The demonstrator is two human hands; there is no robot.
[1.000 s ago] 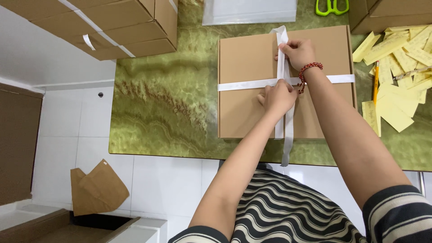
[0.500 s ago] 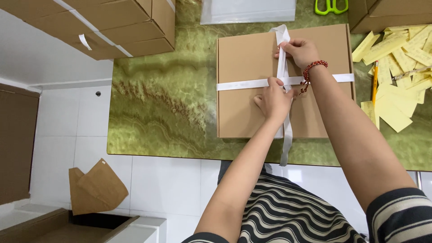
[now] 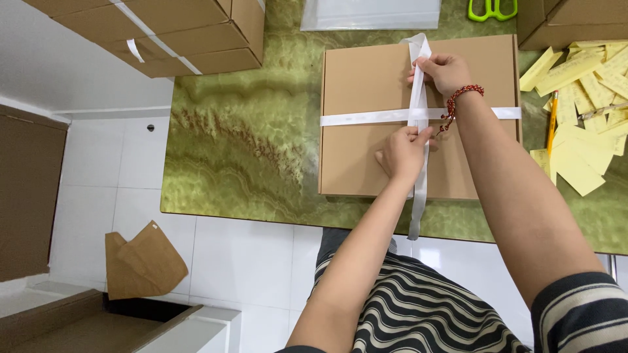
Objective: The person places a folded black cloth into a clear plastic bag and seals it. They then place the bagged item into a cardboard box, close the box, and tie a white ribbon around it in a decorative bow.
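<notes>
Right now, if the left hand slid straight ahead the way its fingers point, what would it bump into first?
Probably the right hand, which grips the white ribbon further up the flat cardboard box. The left hand points up along that ribbon; heights are hard to judge.

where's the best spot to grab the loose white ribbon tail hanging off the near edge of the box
Probably pinch the ribbon tail just below the box's near edge, coming from the person's side. It hangs flat and free past the table there, and both hands, left hand and right hand, are busy higher up.
</notes>
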